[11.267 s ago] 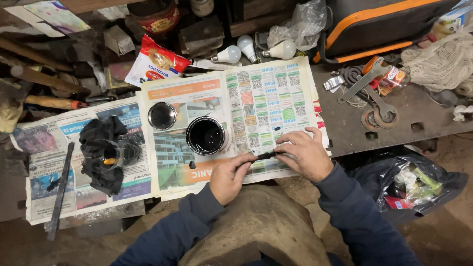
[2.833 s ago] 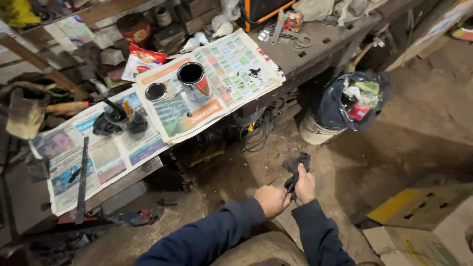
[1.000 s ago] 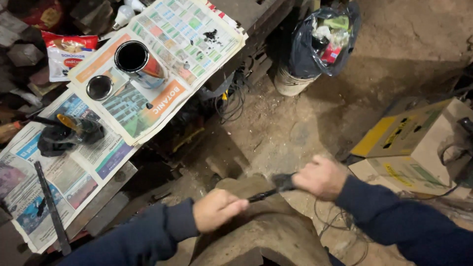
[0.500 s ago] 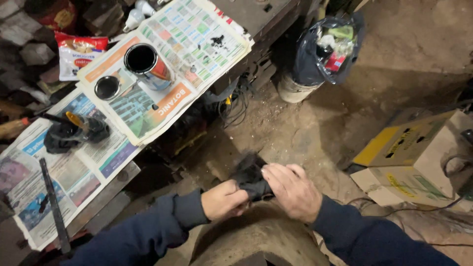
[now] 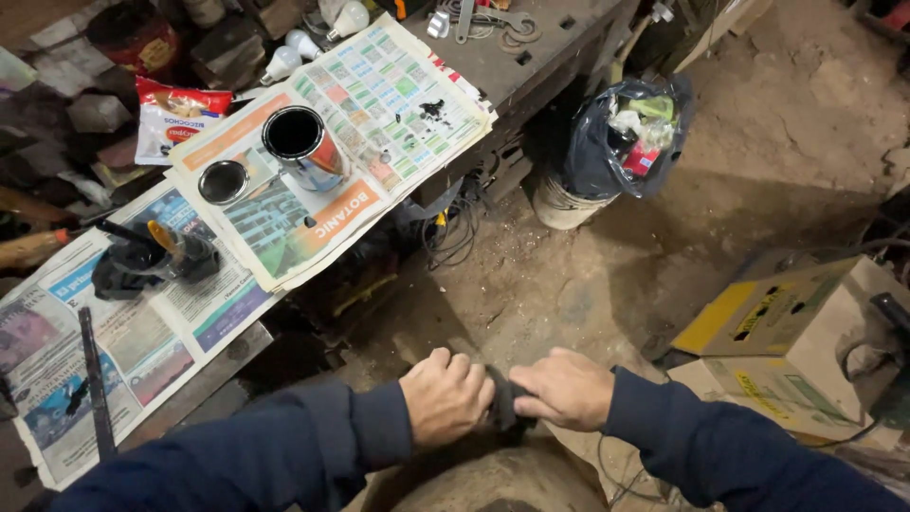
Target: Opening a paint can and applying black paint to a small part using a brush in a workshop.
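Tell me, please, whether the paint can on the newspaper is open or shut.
Open. The paint can stands upright on the newspaper with its dark round mouth uncovered, and its lid lies flat beside it.

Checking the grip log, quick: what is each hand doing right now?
Left hand: closed around one end of the dark rag.
Right hand: closed on the rag's other end.

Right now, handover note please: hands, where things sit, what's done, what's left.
Left hand and right hand: both closed on a dark rag between them, over the lap, away from the bench.
Open paint can and its lid stand on newspaper on the bench.
Black gloves lie further left.
Done: can opened, papers laid.
Left: rag not yet put down.
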